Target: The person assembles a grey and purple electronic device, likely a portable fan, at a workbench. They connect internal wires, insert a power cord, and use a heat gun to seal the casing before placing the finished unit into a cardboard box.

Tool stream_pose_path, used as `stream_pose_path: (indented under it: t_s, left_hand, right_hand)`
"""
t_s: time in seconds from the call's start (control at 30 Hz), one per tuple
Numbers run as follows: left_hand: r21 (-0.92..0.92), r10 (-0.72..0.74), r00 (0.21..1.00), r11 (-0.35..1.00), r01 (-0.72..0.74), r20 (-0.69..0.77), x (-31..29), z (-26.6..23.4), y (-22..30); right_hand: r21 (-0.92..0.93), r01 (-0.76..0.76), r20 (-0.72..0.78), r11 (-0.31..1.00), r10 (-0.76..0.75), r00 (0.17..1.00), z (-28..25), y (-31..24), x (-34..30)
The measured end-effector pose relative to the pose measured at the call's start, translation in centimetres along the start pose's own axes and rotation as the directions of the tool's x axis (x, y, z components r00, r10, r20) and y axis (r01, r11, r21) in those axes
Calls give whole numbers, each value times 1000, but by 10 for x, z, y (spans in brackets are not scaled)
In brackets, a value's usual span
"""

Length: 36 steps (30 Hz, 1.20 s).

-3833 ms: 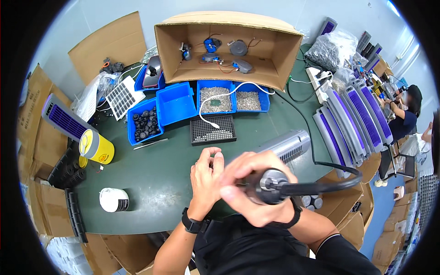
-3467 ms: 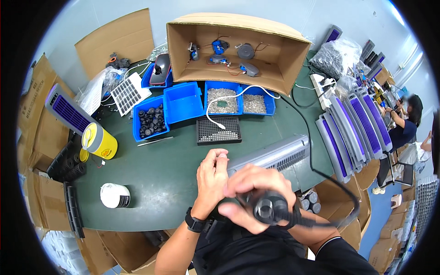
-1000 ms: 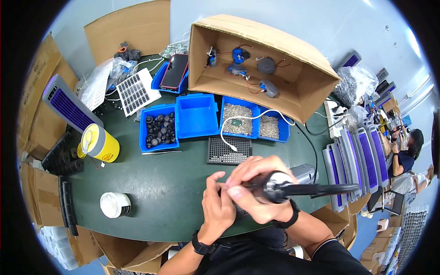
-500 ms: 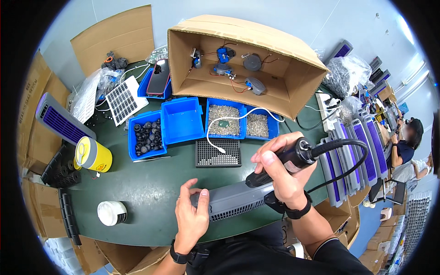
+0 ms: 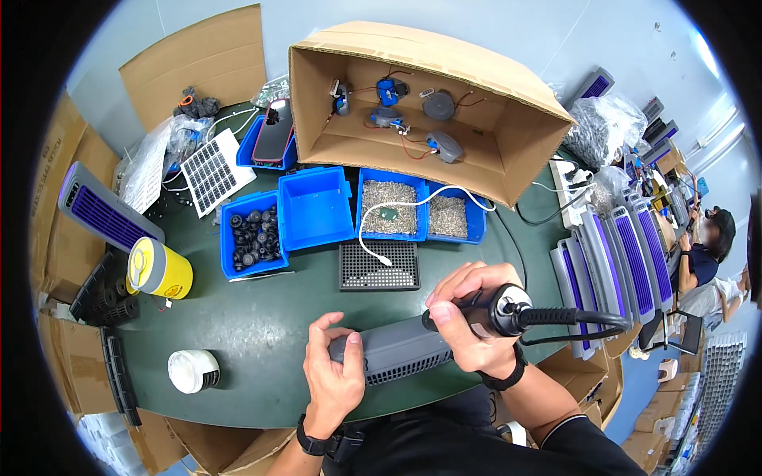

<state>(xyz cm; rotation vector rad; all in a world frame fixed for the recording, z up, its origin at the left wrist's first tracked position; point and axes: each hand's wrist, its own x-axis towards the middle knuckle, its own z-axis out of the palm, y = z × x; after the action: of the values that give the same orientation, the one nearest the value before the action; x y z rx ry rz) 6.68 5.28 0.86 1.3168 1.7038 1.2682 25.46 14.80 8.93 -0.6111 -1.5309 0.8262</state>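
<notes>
A long grey slotted plastic housing (image 5: 401,346) lies across the front of the green table. Its left end sits in my left hand (image 5: 336,382), with the thumb on the near side and the fingers round the far side. My right hand (image 5: 486,354) is wrapped round a black corded electric screwdriver (image 5: 494,311). The tool is tilted over the right part of the housing, its thick cable bending off to the right. My right hand hides the screwdriver's tip, so I cannot tell whether it touches the housing.
Beyond the housing are a black perforated screw tray (image 5: 379,276) and blue bins of screws (image 5: 390,226) and black round parts (image 5: 255,247). A cardboard box (image 5: 508,151) with small motors stands behind. Left are a yellow tub (image 5: 171,270) and white jar (image 5: 190,371); right, stacked grey-purple housings (image 5: 591,278).
My right hand has shifted downward and slightly left along the housing, and the screwdriver's back end has come lower with its cable. My left hand stays on the housing's left end.
</notes>
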Motion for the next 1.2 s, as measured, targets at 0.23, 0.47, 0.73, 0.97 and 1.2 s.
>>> stream_pose_path:
  t_s: [0.23, 0.47, 0.73, 0.97, 1.2]
  left_hand:
    - [-5, -23, 1000, 1000, 23, 1, 0, 0, 2]
    - [71, -58, 998, 996, 58, -9, 3, -15, 9]
    - [32, -127, 992, 991, 128, -7, 4, -52, -6]
    - [37, -92, 995, 995, 93, -28, 3, -50, -9]
    - [12, -42, 998, 999, 43, -46, 2, -50, -9]
  right_hand:
    - [22, -13, 2, 1000, 13, 1000, 0, 3, 1]
    - [144, 22, -35, 989, -18, 999, -19, -23, 18]
    - [43, -50, -164, 998, 57, 985, -57, -36, 31]
    - [26, -121, -255, 992, 123, 959, -51, -21, 13]
    - [-52, -3, -222, 999, -9, 975, -52, -6, -7]
